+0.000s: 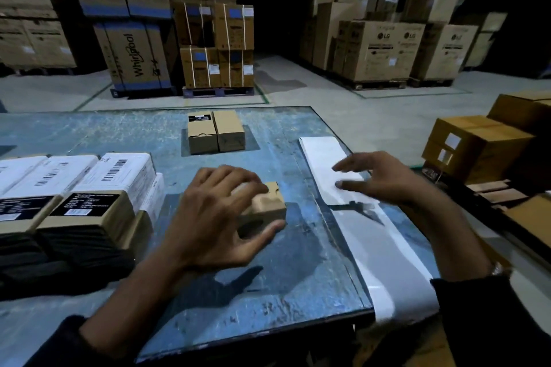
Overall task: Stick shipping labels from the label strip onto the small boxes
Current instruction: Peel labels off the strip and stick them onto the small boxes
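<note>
A small brown cardboard box (267, 204) lies in the middle of the blue table (298, 277). My left hand (217, 214) grips it, fingers curled over its top and thumb against its near side. A long white label strip (325, 155) runs along the table's right edge and hangs over the near edge. My right hand (378, 177) hovers over the strip with straight spread fingers, holding nothing. Two more small brown boxes (216, 131) stand side by side at the table's far middle, the left one with a black label on top.
Stacked boxes with black labels and white barcode labels (89, 185) fill the table's left side. Brown cartons (477, 146) stand to the right of the table. Tall stacks of large cartons on pallets (217, 48) stand on the floor beyond.
</note>
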The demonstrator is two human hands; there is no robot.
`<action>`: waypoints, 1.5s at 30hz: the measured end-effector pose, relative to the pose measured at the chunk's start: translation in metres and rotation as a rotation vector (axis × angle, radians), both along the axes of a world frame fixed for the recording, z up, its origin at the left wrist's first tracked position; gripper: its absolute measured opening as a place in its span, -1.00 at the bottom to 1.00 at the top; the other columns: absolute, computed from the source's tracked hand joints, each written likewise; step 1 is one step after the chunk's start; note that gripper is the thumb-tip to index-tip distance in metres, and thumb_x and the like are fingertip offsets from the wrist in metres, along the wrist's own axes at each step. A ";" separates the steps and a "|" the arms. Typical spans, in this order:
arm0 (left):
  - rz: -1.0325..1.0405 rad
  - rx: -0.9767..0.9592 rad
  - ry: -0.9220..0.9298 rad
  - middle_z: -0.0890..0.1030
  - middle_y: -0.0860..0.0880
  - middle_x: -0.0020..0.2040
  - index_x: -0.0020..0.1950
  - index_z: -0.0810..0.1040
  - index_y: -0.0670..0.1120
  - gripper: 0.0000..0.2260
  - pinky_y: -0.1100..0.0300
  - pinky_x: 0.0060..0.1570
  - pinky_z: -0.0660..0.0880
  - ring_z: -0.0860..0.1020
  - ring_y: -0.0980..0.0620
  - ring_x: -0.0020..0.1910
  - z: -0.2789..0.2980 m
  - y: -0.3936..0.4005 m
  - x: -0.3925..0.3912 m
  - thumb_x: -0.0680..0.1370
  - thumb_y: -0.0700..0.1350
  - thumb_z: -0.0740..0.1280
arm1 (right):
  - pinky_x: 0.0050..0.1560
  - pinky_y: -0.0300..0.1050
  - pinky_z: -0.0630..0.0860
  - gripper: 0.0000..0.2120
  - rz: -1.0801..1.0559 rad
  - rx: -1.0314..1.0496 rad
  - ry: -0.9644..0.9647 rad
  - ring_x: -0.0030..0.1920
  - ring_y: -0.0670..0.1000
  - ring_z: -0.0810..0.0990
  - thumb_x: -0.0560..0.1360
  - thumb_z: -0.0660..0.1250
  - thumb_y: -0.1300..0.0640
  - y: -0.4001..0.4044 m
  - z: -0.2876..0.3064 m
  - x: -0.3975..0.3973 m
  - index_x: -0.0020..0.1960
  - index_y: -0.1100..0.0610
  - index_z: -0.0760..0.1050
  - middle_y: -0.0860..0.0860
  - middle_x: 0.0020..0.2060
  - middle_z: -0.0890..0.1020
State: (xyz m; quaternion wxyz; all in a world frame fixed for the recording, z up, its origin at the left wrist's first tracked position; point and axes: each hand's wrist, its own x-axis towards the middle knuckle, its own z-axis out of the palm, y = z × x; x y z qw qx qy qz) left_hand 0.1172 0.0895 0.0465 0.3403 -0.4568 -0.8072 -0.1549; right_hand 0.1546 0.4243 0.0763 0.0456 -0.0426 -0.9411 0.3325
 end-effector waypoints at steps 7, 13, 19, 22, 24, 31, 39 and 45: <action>-0.335 -0.089 -0.151 0.67 -0.01 0.02 -0.01 0.67 -0.06 -0.77 0.01 -0.08 0.55 0.62 -0.06 -0.04 -0.020 0.056 0.042 0.66 0.07 0.35 | 0.61 0.11 0.29 -0.29 -0.042 0.153 0.010 0.63 -0.11 0.28 0.37 0.19 -0.61 -0.005 -0.067 0.042 0.45 -0.38 0.51 -0.15 0.62 0.37; -0.344 -0.293 -0.240 0.68 0.05 0.05 0.03 0.67 -0.01 -0.66 -0.02 -0.13 0.55 0.59 0.02 0.02 -0.034 0.090 0.041 0.71 0.13 0.18 | 0.43 -0.19 0.50 -0.47 0.127 0.108 0.096 0.50 -0.30 0.39 0.44 0.33 -0.46 -0.006 -0.057 0.076 0.39 -0.46 0.52 -0.33 0.46 0.51; -0.328 -0.269 -0.200 0.71 0.03 -0.12 -0.12 0.65 -0.03 -0.61 0.07 -0.23 0.53 0.62 0.01 -0.14 -0.027 0.119 0.040 0.69 0.13 0.15 | 0.08 -0.12 0.67 -0.65 0.047 0.047 0.232 0.13 -0.32 0.67 0.56 0.34 -0.28 0.004 -0.035 0.061 0.28 -0.26 0.69 -0.42 0.12 0.70; -0.237 -0.018 -0.360 0.66 0.02 -0.24 -0.19 0.59 -0.01 -0.67 0.09 -0.28 0.49 0.58 0.01 -0.26 -0.020 0.141 0.033 0.66 0.12 0.23 | 0.01 -0.26 0.62 -0.60 0.055 0.136 0.279 0.03 -0.40 0.63 0.61 0.28 -0.23 0.009 -0.013 0.036 0.30 -0.10 0.69 -0.42 0.08 0.66; -0.139 0.025 -0.441 0.68 0.03 -0.07 -0.03 0.63 0.01 -0.80 0.04 -0.11 0.54 0.61 0.00 -0.07 -0.019 0.157 0.022 0.64 0.05 0.26 | 0.06 -0.27 0.59 -0.63 0.037 0.136 0.350 0.05 -0.43 0.61 0.65 0.29 -0.15 0.011 0.009 0.014 0.33 -0.02 0.69 -0.30 0.11 0.67; 0.158 -0.257 -0.617 0.51 -0.07 0.34 0.34 0.51 -0.10 -0.63 -0.01 0.32 0.44 0.42 -0.12 0.38 -0.039 0.169 -0.015 0.64 0.04 0.14 | -0.09 -0.25 0.41 -0.74 0.009 0.268 0.587 -0.08 -0.14 0.49 0.74 0.28 0.09 0.012 0.088 -0.097 0.36 0.12 0.61 -0.11 -0.03 0.58; 0.059 -0.289 -0.605 0.50 -0.08 0.30 0.25 0.57 -0.08 -0.64 -0.01 0.33 0.44 0.37 -0.12 0.39 -0.045 0.166 -0.016 0.64 0.09 0.14 | 0.15 0.00 0.44 -0.71 -0.001 0.329 0.583 0.21 0.08 0.47 0.76 0.20 0.06 0.011 0.155 -0.250 0.41 0.05 0.54 0.04 0.12 0.54; -0.067 -0.145 -0.654 0.60 -0.01 0.13 0.02 0.64 -0.03 -0.58 0.04 -0.07 0.62 0.55 -0.08 0.22 -0.055 0.166 -0.030 0.51 0.17 0.08 | 0.35 0.10 0.43 -0.67 -0.055 0.425 0.351 0.42 0.26 0.45 0.74 0.20 0.11 0.018 0.123 -0.358 0.47 0.03 0.51 0.16 0.36 0.58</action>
